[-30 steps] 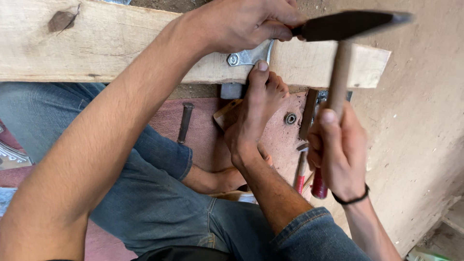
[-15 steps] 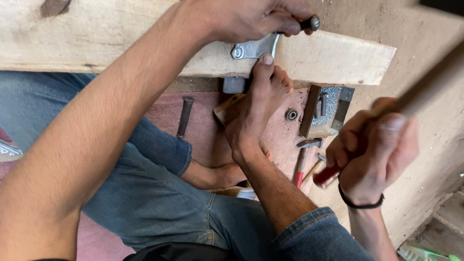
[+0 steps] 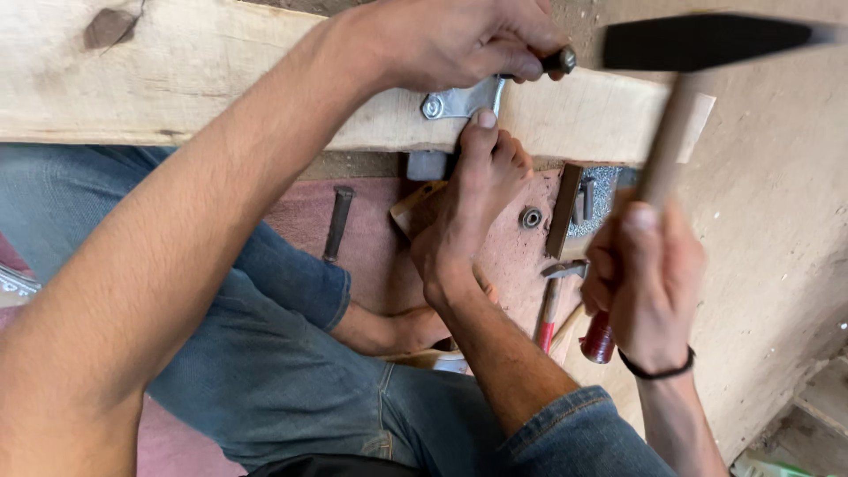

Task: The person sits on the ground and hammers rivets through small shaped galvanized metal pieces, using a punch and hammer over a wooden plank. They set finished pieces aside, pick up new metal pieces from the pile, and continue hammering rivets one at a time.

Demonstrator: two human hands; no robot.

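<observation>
At the plank's edge: the left hand (image 3: 459,40) pinches a dark punch (image 3: 549,62) against the wooden plank (image 3: 177,79), just above the metal bracket (image 3: 459,99).
Hammer: half a second ago it was swung back and blurred at the right; now the hammer (image 3: 698,42) is level, its black head just beside the punch's end.
Right hand: the right hand (image 3: 649,283) is wrapped tight round the handle.
Foot: a bare foot (image 3: 468,203) keeps pressing the bracket.
Meaning: a blow looks about to land.
</observation>
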